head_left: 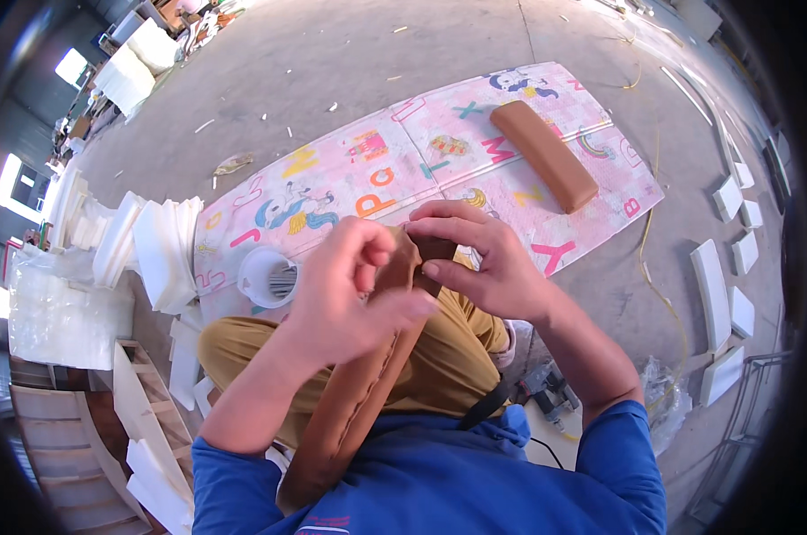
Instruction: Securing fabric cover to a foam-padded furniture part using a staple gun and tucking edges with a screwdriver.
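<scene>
A long brown cushion (354, 401) with a seam along it lies aslant in the person's lap, its far end between the hands. The right hand (484, 254) pinches that end's edge, its grip closed. The left hand (332, 290) is just left, fingers curled, thumb extended; I cannot tell whether its grip holds anything. Far right, another brown cushion (546, 156) rests on a pink patterned mat (608, 183).

White foam slabs (160, 254) and wooden frames (55, 446) at left, yellow cord (643, 254) on grey floor (323, 53) at right
</scene>
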A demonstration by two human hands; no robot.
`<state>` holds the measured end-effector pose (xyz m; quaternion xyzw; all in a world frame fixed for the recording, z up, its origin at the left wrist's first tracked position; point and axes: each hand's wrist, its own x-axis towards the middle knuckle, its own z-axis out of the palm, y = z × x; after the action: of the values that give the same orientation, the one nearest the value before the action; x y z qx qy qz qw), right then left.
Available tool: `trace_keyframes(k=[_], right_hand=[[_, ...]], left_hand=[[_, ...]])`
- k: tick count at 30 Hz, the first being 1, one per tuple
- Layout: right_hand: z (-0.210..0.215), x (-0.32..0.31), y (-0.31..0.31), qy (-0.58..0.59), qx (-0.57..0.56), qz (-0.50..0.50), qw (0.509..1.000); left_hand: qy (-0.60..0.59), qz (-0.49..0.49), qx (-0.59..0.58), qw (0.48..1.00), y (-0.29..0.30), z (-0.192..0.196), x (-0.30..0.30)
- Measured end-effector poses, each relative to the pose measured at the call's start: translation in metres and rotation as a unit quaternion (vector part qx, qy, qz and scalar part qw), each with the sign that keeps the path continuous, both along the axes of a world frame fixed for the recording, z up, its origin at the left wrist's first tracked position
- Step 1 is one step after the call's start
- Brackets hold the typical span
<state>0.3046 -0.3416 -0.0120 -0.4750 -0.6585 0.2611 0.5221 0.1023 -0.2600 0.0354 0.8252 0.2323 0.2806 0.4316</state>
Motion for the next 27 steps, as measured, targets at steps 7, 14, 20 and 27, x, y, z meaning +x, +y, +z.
trace_keyframes(k=[7, 14, 20, 27], right_hand=[[-0.011, -0.003, 0.008, 0.148, -0.068, 0.018, 0.986], [0.027, 0.006, 0.026, -0.022, -0.115, 0.02, 0.993], [0.034, 0.016, 0.034, -0.088, -0.023, 0.056, 0.994], [0.028, 0.016, 0.039, -0.15, 0.041, 0.083, 0.984]], left_hand=[[-0.046, 0.065, -0.119, 0.99, -0.002, -0.015, -0.002], [-0.174, 0.081, -0.268, 0.944, -0.016, -0.025, 0.0], [-0.203, 0.07, -0.256, 0.943, -0.02, -0.028, 0.005], [-0.199, 0.076, -0.243, 0.946, -0.019, -0.028, 0.006]])
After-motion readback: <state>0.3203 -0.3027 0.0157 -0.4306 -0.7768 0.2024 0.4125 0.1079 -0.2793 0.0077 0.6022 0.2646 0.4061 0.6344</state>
